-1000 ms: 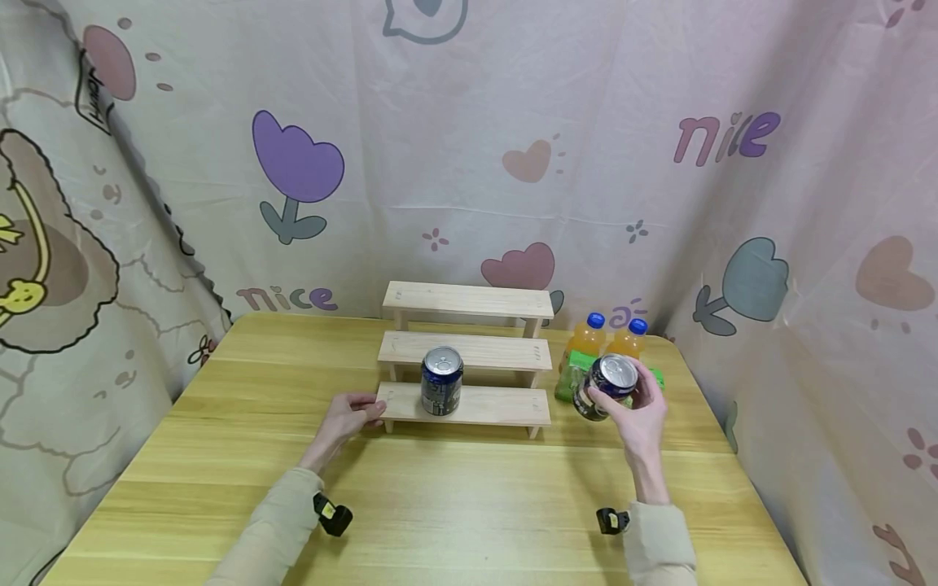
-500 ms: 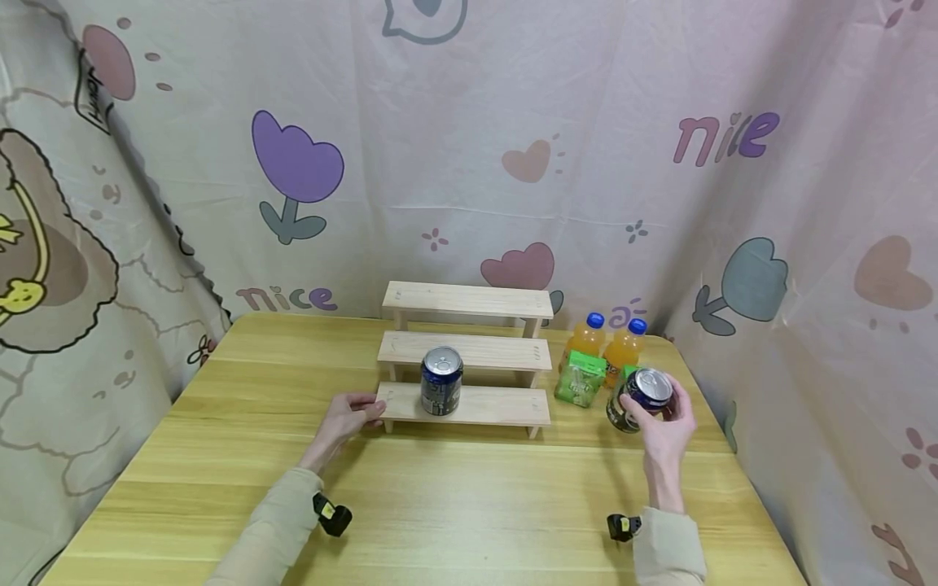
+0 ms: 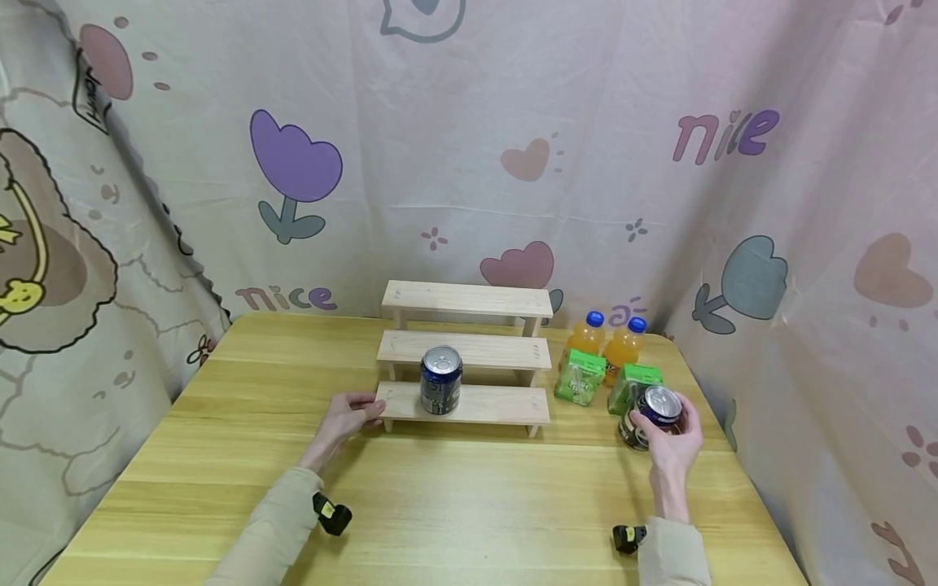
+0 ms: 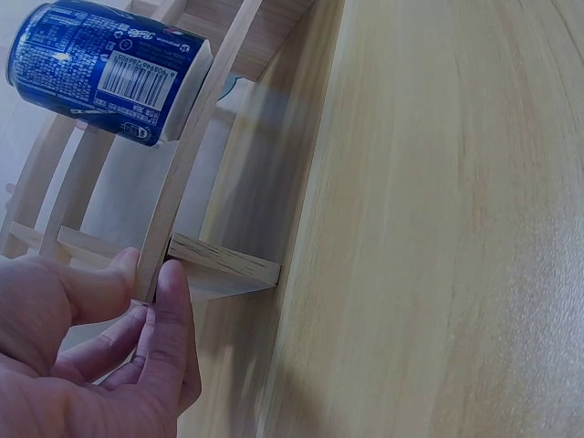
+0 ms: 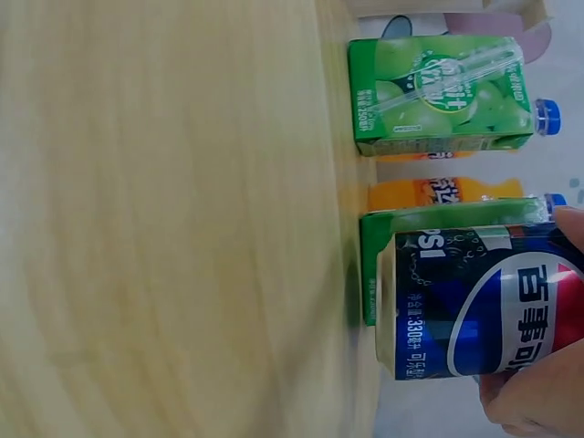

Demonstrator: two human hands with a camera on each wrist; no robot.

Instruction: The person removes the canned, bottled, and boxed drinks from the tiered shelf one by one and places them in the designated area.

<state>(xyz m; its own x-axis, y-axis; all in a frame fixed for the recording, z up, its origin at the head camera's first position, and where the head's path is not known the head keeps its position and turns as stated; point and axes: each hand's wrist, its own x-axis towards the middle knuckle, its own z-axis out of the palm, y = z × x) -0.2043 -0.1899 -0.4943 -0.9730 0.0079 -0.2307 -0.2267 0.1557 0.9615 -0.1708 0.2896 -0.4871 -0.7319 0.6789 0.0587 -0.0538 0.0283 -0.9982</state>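
Note:
My right hand holds a dark blue Pepsi can between thumb and fingers, in front of a green juice carton. The right wrist view shows the can overlapping that carton. My left hand pinches the left end of the lowest shelf of a three-step wooden rack. In the left wrist view, thumb and fingers lie on either face of that board. A second blue can stands upright on the lowest step.
Another green juice carton stands right of the rack. Behind the cartons are two orange drink bottles with blue caps. A patterned curtain hangs behind the wooden table.
My right hand has carried its can rightward and toward me, uncovering both cartons and the bottles. My left hand, the rack and the can on it look the same.

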